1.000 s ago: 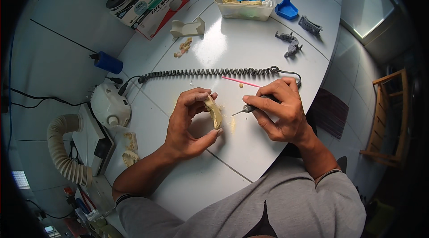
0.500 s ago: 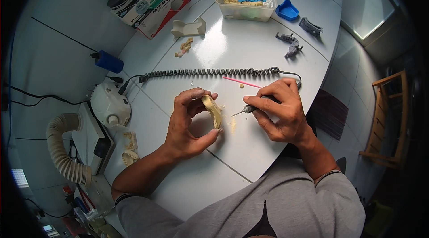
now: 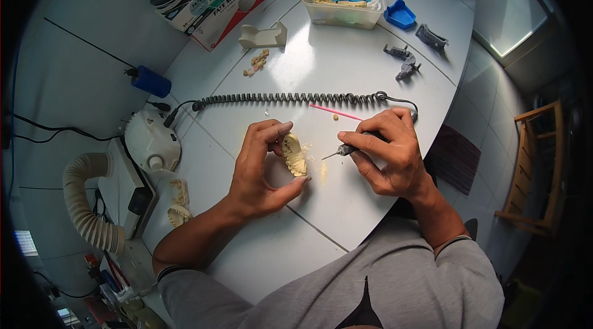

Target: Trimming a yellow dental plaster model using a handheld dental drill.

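Note:
Between the thumb and fingers of my left hand [image 3: 258, 165] is a pale yellow dental cast [image 3: 294, 156], its row of teeth facing partly to the right. Dark handwriting marks its upper side. In my right hand [image 3: 389, 150] I grip a dental handpiece [image 3: 346, 150] like a pen. The thin bur at its tip points left toward the cast, a short gap away from it. Yellow shavings [image 3: 323, 171] lie on the white table [image 3: 259, 267] between the two hands. A small tan piece [image 3: 335, 117] rests beside a pink stick [image 3: 333, 112] just beyond the handpiece.
A coiled black cord [image 3: 284, 100] stretches across behind my hands to a white control unit [image 3: 153, 141]. At the back stand a plastic tub [image 3: 343, 15] of casts and a mask box [image 3: 231, 14]. Grey articulator parts [image 3: 404, 62] lie back right. More casts [image 3: 178, 213] sit at left.
My left hand has turned the dental cast, so its teeth and the handwriting now show. My right hand and the handpiece have stayed nearly in place.

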Demonstrator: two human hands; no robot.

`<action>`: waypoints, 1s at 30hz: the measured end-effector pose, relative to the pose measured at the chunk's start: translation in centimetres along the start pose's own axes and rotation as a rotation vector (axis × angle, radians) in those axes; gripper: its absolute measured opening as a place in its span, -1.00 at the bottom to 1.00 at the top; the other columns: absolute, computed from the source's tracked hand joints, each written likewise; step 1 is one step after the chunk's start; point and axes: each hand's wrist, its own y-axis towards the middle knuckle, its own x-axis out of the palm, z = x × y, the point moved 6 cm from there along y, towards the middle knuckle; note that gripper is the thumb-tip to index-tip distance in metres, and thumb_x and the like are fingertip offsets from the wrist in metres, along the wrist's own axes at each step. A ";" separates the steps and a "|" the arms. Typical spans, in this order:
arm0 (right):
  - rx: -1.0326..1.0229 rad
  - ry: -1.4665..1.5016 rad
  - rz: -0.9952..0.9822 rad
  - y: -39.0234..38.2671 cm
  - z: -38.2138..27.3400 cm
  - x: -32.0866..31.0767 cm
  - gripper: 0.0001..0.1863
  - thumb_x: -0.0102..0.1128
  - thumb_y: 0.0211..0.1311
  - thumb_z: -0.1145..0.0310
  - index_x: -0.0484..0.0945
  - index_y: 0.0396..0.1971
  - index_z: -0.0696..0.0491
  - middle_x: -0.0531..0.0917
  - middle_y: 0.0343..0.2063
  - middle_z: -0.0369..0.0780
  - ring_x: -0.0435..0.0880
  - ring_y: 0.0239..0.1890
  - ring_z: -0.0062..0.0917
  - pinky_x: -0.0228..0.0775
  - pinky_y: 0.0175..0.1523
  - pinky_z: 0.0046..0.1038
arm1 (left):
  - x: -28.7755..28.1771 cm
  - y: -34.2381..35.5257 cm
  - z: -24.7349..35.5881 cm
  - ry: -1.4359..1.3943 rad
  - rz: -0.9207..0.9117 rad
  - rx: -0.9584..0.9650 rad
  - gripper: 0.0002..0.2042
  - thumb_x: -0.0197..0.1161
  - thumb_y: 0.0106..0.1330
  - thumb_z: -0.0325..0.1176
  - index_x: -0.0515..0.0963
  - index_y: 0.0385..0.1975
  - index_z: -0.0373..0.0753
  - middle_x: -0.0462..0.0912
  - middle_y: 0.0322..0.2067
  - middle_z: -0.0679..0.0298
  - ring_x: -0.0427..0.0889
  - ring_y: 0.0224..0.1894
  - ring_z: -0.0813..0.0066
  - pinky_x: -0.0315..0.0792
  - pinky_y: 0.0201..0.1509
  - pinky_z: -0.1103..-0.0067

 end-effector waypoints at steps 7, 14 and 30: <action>-0.038 -0.026 0.001 0.1 -0.2 0.0 -0.53 0.49 0.02 0.40 0.88 0.03 0.01 0.71 -0.29 -0.27 0.62 -0.28 -0.45 0.23 0.10 -0.23 | 0.0 0.1 0.1 0.019 0.019 0.007 -0.09 0.69 0.05 -0.44 0.41 0.48 -0.38 0.46 0.27 0.01 0.61 0.13 0.38 0.56 0.14 0.50; -0.034 -0.028 -0.006 0.1 -0.1 0.1 -0.55 0.49 0.03 0.40 0.88 0.01 0.01 0.72 -0.28 -0.26 0.62 -0.27 -0.46 0.22 0.09 -0.23 | 0.1 0.1 -0.1 0.025 0.017 0.006 -0.09 0.72 0.04 -0.42 0.42 0.46 -0.37 0.49 0.24 0.03 0.63 0.12 0.38 0.58 0.12 0.49; -0.018 -0.086 0.000 0.0 -0.4 0.2 -0.60 0.57 0.15 0.36 0.88 0.05 -0.10 0.70 -0.28 -0.31 0.62 -0.23 -0.50 0.18 0.15 -0.18 | 0.0 0.2 0.4 0.080 0.039 0.037 -0.12 0.75 0.03 -0.36 0.49 0.44 -0.34 0.53 0.21 0.02 0.65 0.11 0.34 0.62 0.07 0.49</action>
